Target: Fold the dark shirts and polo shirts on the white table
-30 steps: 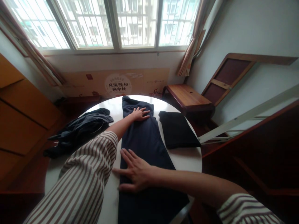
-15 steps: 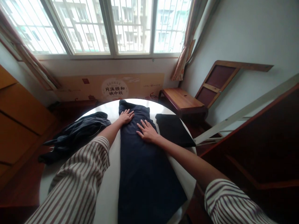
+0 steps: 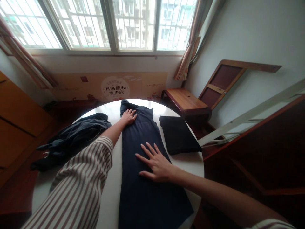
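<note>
Dark navy trousers point(image 3: 140, 197), folded lengthwise, lie flat down the middle of a round white table point(image 3: 109, 187). Near their far end my left hand point(image 3: 129, 116) rests on the cloth, fingers stretched out. My right hand point(image 3: 156, 163) lies palm down on the middle of the trousers with its fingers spread. Neither hand grips anything. To the right sits a neatly folded black garment point(image 3: 179, 135). On the left is a loose heap of dark clothes point(image 3: 73, 136), partly behind my left sleeve.
A wooden stool or low bench point(image 3: 187, 98) stands beyond the table at the right, by a wooden panel point(image 3: 222, 82) leaning on the wall. A pale metal rail point(image 3: 252, 111) slants along the right. Orange cabinets point(image 3: 19, 136) stand left; barred windows point(image 3: 133, 25) are ahead.
My right hand has slid towards me along the trousers, from their upper part to the middle, with its fingers wider apart. My left hand stays near the far end.
</note>
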{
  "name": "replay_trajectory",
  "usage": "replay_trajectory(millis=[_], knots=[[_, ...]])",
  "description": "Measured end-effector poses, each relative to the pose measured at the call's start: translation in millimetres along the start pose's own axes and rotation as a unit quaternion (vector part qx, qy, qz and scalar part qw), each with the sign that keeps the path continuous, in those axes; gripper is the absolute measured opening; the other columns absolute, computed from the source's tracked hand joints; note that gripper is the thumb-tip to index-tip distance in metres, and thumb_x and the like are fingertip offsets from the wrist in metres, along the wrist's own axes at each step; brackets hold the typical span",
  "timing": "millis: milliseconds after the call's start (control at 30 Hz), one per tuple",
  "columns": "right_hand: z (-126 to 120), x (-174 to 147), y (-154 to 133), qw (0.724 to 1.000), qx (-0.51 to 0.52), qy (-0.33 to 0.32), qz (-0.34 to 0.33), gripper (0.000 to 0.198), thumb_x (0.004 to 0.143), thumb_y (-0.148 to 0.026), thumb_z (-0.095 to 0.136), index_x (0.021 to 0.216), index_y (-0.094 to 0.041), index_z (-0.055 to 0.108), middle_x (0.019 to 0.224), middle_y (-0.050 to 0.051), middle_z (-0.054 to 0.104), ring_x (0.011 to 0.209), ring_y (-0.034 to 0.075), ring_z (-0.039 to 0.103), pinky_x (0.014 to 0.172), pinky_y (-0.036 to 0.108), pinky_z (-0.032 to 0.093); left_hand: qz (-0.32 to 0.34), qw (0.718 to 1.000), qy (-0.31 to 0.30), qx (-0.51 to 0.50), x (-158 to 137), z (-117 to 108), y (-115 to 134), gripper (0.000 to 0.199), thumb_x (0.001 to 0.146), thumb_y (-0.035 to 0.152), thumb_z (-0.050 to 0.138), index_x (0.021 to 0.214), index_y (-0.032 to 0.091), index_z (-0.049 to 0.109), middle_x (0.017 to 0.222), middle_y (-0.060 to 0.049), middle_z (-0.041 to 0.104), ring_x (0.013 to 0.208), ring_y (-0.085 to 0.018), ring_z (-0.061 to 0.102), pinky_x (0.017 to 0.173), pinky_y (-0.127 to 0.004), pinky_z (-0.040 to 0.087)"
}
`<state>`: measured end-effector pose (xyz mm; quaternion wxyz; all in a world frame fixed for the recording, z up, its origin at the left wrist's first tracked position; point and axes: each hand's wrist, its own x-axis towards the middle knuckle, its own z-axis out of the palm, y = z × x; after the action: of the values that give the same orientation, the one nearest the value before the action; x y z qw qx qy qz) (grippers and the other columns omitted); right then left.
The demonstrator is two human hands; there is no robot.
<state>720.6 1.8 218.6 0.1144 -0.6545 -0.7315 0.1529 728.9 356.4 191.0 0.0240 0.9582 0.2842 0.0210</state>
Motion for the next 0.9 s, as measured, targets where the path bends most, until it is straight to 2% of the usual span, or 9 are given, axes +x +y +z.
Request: replay_trajectory(millis=[200,267,333,433,533,633,733,800,900], knots=[[10.1,-65.8,-46.3,0.994,0.093,-0.036,-0.051,0.076,0.087,-0.069,0.050,0.153,-0.037,0.028,0.164,0.007,0.004,0.149,0.036,-0.001,0.116,0.063,0.001,0.004,1.000,0.009,0.003,-7.2,-24.6,16.2,0.052,0.098,0.041,0.032,0.144,0.019,0.044,0.153,-0.013,0.039,0.143,-0.035,0.029,0.114,-0.058,0.020],[9.6,-78.2,-55.6,0.991,0.107,-0.048,-0.072,0.076,0.086,-0.068,0.052,0.152,-0.036,0.031,0.164,0.006,0.010,0.149,0.035,0.002,0.117,0.062,0.003,0.017,1.000,0.026,-0.002,-17.3,-35.9,31.1,0.047,0.098,0.032,0.033,0.138,0.016,0.051,0.150,-0.015,0.043,0.140,-0.035,0.033,0.113,-0.060,0.022],[7.7,-86.7,-59.3,0.990,0.111,-0.048,-0.076,0.074,0.087,-0.065,0.054,0.151,-0.033,0.034,0.161,0.007,0.022,0.149,0.033,0.010,0.118,0.059,0.008,0.049,0.998,0.035,-0.010,-38.9,-44.4,46.8,0.043,0.096,0.022,0.034,0.133,0.016,0.056,0.144,-0.015,0.050,0.133,-0.031,0.044,0.112,-0.054,0.030],[6.9,-100.3,-54.5,0.996,0.091,0.011,-0.008,0.062,0.092,-0.054,0.053,0.147,-0.027,0.045,0.153,0.009,0.041,0.145,0.031,0.028,0.118,0.058,0.014,0.122,0.992,0.035,-0.025,-98.6,-44.8,60.7,0.041,0.095,0.016,0.037,0.129,0.018,0.060,0.134,-0.011,0.059,0.122,-0.022,0.056,0.110,-0.038,0.037],[12.8,-119.5,-42.1,0.995,0.061,0.065,0.053,0.059,0.093,-0.051,0.053,0.147,-0.030,0.043,0.155,0.007,0.038,0.145,0.031,0.028,0.117,0.060,0.018,0.210,0.974,0.041,-0.078,-179.9,-29.5,57.4,0.041,0.101,0.028,0.035,0.134,0.018,0.057,0.139,-0.011,0.056,0.130,-0.023,0.050,0.113,-0.040,0.035],[24.1,-139.9,-30.1,0.997,0.033,0.063,0.020,0.077,0.088,-0.057,0.057,0.154,-0.031,0.027,0.161,0.008,0.021,0.148,0.034,0.018,0.117,0.060,0.018,0.223,0.971,0.020,-0.083,-258.7,-12.8,45.3,0.049,0.101,0.040,0.038,0.147,0.025,0.041,0.155,-0.009,0.038,0.144,-0.030,0.030,0.114,-0.055,0.030],[35.5,-158.8,-21.3,0.997,0.001,0.063,-0.042,0.093,0.081,-0.063,0.064,0.155,-0.025,0.024,0.162,0.011,0.016,0.148,0.035,0.014,0.119,0.058,0.013,0.221,0.971,0.026,-0.089,-324.6,-11.8,37.5,0.045,0.103,0.028,0.034,0.146,0.025,0.043,0.153,-0.007,0.041,0.145,-0.027,0.029,0.116,-0.052,0.032],[41.4,-170.7,-16.2,0.995,-0.018,0.070,-0.071,0.086,0.084,-0.056,0.065,0.154,-0.023,0.028,0.160,0.012,0.022,0.148,0.032,0.018,0.119,0.054,0.018,0.250,0.962,0.025,-0.103,-363.1,-20.5,37.9,0.045,0.102,0.024,0.037,0.146,0.025,0.044,0.151,-0.006,0.045,0.143,-0.023,0.034,0.115,-0.046,0.036],[47.3,-185.9,-9.0,0.991,-0.049,0.086,-0.096,0.065,0.092,-0.037,0.061,0.151,-0.024,0.037,0.157,0.010,0.032,0.146,0.028,0.027,0.117,0.048,0.030,0.308,0.944,0.029,-0.116,-409.6,-35.1,45.1,0.061,0.094,0.039,0.056,0.150,0.022,0.037,0.153,-0.010,0.041,0.142,-0.026,0.037,0.111,-0.042,0.043]])
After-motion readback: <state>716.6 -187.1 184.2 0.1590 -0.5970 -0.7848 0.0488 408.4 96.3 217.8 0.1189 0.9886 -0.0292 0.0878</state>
